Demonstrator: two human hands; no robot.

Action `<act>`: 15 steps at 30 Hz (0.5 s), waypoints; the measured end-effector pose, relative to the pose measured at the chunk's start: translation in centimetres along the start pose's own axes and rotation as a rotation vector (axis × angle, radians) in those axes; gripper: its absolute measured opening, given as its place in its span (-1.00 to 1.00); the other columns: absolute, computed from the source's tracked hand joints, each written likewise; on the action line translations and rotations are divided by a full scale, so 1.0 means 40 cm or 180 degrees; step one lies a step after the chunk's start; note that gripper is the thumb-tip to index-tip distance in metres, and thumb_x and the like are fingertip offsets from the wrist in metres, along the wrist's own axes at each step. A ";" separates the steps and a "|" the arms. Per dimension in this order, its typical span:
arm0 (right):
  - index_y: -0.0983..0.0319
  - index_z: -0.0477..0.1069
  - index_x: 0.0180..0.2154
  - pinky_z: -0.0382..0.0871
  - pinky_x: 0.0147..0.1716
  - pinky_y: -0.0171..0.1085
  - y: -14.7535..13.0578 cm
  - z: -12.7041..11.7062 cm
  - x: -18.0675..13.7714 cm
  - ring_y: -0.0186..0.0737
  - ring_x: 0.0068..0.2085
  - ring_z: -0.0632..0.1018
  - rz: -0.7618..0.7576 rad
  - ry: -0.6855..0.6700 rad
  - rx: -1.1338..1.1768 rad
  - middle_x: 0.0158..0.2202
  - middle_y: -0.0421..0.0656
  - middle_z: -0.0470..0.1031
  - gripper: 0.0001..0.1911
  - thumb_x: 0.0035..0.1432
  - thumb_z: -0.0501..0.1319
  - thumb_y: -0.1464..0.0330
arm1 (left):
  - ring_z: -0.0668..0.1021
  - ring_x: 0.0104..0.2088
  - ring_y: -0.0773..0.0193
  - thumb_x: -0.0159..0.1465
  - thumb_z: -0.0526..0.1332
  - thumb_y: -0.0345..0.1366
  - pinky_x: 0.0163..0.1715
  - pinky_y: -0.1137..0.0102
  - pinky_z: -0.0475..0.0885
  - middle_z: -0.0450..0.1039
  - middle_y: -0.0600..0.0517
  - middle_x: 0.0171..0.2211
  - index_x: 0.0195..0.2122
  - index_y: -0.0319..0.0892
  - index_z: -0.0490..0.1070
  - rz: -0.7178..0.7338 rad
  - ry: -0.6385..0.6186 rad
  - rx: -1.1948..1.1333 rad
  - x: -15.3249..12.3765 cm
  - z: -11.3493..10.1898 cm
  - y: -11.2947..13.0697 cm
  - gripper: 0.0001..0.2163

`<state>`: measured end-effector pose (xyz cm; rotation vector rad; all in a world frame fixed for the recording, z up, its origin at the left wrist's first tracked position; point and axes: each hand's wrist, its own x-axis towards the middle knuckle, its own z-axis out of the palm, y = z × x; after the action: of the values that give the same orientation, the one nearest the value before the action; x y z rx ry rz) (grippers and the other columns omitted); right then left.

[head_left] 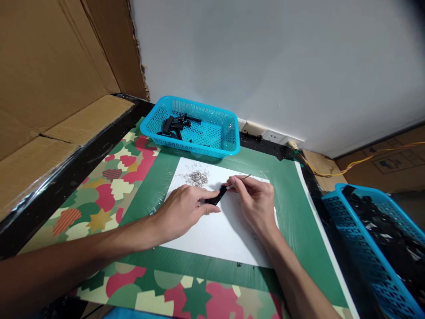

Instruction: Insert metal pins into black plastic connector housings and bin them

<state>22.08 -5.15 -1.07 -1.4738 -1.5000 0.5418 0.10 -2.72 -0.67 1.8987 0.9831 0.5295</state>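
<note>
Between the thumb and fingers of my left hand [186, 208] is a small black plastic part [214, 199], tilted over a white sheet of paper [199, 235]. My right hand [254, 199] pinches a thin metal tool [246, 177], like tweezers or a pick, whose near end meets the upper end of the black part. Its exact tip is too small to make out. Behind my left hand, a pile of tiny metal pieces [198, 178], like small springs or bent wires, lies on the paper.
A blue basket [229, 141] at the back holds several black parts [175, 124]. Another blue basket [381, 274] at the right is filled with black pieces. Wall sockets [275, 136] and a yellow cable [352, 165] run along the wall. Cardboard [49, 66] stands at the left.
</note>
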 end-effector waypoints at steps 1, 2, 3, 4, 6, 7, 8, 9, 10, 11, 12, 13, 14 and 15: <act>0.21 0.72 -0.31 0.57 -0.31 -0.20 0.000 0.000 -0.001 -0.13 -0.36 0.70 -0.0026 0.0005 -0.0036 -0.33 -0.12 0.75 -0.73 0.40 0.34 0.22 | 0.70 -0.12 0.07 0.40 0.40 -0.27 -0.20 0.30 0.50 0.74 -0.04 0.03 0.21 -0.07 0.64 0.0041 0.0003 -0.0006 0.000 0.000 -0.002 -0.64; 0.21 0.72 -0.30 0.57 -0.31 -0.19 0.000 0.000 -0.002 -0.13 -0.37 0.69 -0.0055 0.0008 -0.0073 -0.33 -0.11 0.75 -0.73 0.40 0.34 0.23 | 0.69 -0.13 0.08 0.40 0.39 -0.28 -0.20 0.30 0.49 0.74 -0.04 0.01 0.20 -0.07 0.64 0.0075 0.0001 -0.0002 -0.001 0.000 -0.005 -0.65; 0.21 0.72 -0.30 0.57 -0.31 -0.19 0.000 0.000 -0.002 -0.13 -0.37 0.69 -0.0078 0.0007 -0.0105 -0.33 -0.11 0.75 -0.73 0.40 0.34 0.23 | 0.69 -0.15 0.09 0.41 0.38 -0.29 -0.21 0.31 0.48 0.75 -0.03 -0.01 0.19 -0.07 0.65 0.0104 -0.0010 0.0016 -0.001 0.000 -0.006 -0.67; 0.21 0.72 -0.30 0.57 -0.31 -0.18 0.000 0.000 -0.003 -0.13 -0.37 0.69 -0.0093 0.0008 -0.0125 -0.32 -0.11 0.76 -0.73 0.40 0.34 0.23 | 0.69 -0.18 0.09 0.41 0.38 -0.29 -0.23 0.32 0.47 0.76 -0.03 -0.05 0.17 -0.06 0.66 0.0125 -0.0026 0.0045 -0.001 0.000 -0.008 -0.68; 0.20 0.73 -0.31 0.58 -0.30 -0.17 0.001 0.000 -0.005 -0.11 -0.35 0.70 -0.0106 0.0015 -0.0124 -0.31 -0.11 0.76 -0.72 0.40 0.34 0.22 | 0.67 -0.24 0.11 0.42 0.36 -0.30 -0.26 0.33 0.44 0.76 -0.01 -0.14 0.14 -0.06 0.68 0.0167 -0.0054 0.0107 -0.001 -0.001 -0.008 -0.71; 0.20 0.73 -0.33 0.59 -0.29 -0.17 0.001 0.000 -0.005 -0.10 -0.33 0.71 -0.0100 0.0026 -0.0105 -0.31 -0.11 0.76 -0.72 0.40 0.35 0.22 | 0.67 -0.26 0.12 0.43 0.35 -0.31 -0.28 0.34 0.43 0.76 0.00 -0.18 0.14 -0.05 0.68 0.0190 -0.0057 0.0127 -0.001 -0.002 -0.008 -0.72; 0.19 0.73 -0.34 0.59 -0.28 -0.16 0.002 0.000 -0.005 -0.08 -0.32 0.71 -0.0086 0.0033 -0.0080 -0.31 -0.11 0.76 -0.71 0.39 0.35 0.21 | 0.67 -0.26 0.13 0.43 0.34 -0.32 -0.28 0.34 0.43 0.76 0.01 -0.19 0.14 -0.05 0.68 0.0217 -0.0055 0.0136 -0.001 -0.002 -0.007 -0.72; 0.19 0.73 -0.35 0.60 -0.28 -0.15 0.002 -0.001 -0.005 -0.07 -0.31 0.72 -0.0070 0.0040 -0.0057 -0.32 -0.10 0.76 -0.70 0.39 0.35 0.20 | 0.67 -0.26 0.13 0.43 0.34 -0.33 -0.27 0.35 0.43 0.76 0.01 -0.19 0.14 -0.05 0.68 0.0247 -0.0048 0.0129 0.000 -0.003 -0.007 -0.71; 0.19 0.74 -0.35 0.60 -0.28 -0.15 0.003 -0.001 -0.005 -0.06 -0.30 0.72 -0.0052 0.0036 -0.0042 -0.32 -0.10 0.76 -0.69 0.39 0.35 0.20 | 0.68 -0.24 0.13 0.43 0.33 -0.35 -0.26 0.35 0.43 0.76 0.01 -0.17 0.15 -0.05 0.67 0.0277 -0.0045 0.0113 0.000 -0.003 -0.007 -0.70; 0.19 0.74 -0.35 0.60 -0.28 -0.14 0.003 -0.002 -0.004 -0.05 -0.30 0.72 -0.0032 0.0033 -0.0031 -0.32 -0.10 0.76 -0.69 0.39 0.35 0.20 | 0.69 -0.23 0.13 0.43 0.32 -0.37 -0.26 0.35 0.43 0.76 0.01 -0.16 0.16 -0.05 0.66 0.0305 -0.0052 0.0089 0.000 -0.003 -0.007 -0.69; 0.19 0.74 -0.35 0.60 -0.28 -0.14 0.003 -0.002 -0.004 -0.05 -0.30 0.72 -0.0014 0.0029 -0.0024 -0.32 -0.10 0.76 -0.70 0.39 0.35 0.20 | 0.70 -0.21 0.13 0.44 0.31 -0.38 -0.27 0.35 0.44 0.76 0.01 -0.15 0.18 -0.05 0.65 0.0323 -0.0056 0.0060 0.001 -0.003 -0.007 -0.68; 0.19 0.75 -0.35 0.60 -0.29 -0.15 0.003 -0.002 -0.003 -0.05 -0.30 0.72 -0.0001 0.0029 -0.0021 -0.32 -0.10 0.77 -0.70 0.39 0.35 0.21 | 0.71 -0.20 0.13 0.44 0.30 -0.40 -0.27 0.35 0.44 0.76 0.01 -0.15 0.19 -0.05 0.64 0.0335 -0.0062 0.0025 0.001 -0.003 -0.007 -0.67; 0.19 0.75 -0.35 0.60 -0.29 -0.15 0.003 -0.002 -0.003 -0.05 -0.31 0.72 0.0008 0.0028 -0.0018 -0.32 -0.10 0.77 -0.70 0.38 0.36 0.21 | 0.71 -0.20 0.13 0.45 0.29 -0.40 -0.27 0.35 0.45 0.77 0.01 -0.14 0.21 -0.05 0.63 0.0342 -0.0070 -0.0010 0.001 -0.003 -0.008 -0.66; 0.20 0.75 -0.34 0.60 -0.29 -0.15 0.004 -0.002 -0.003 -0.05 -0.31 0.72 0.0016 0.0031 -0.0011 -0.32 -0.10 0.77 -0.71 0.38 0.36 0.21 | 0.72 -0.20 0.13 0.45 0.28 -0.41 -0.27 0.35 0.45 0.77 0.02 -0.14 0.22 -0.05 0.62 0.0345 -0.0071 -0.0043 0.002 -0.002 -0.008 -0.65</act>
<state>22.23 -5.27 -1.20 -1.4812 -1.4906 0.5348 -0.05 -2.54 -0.90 1.9499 0.8637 0.5754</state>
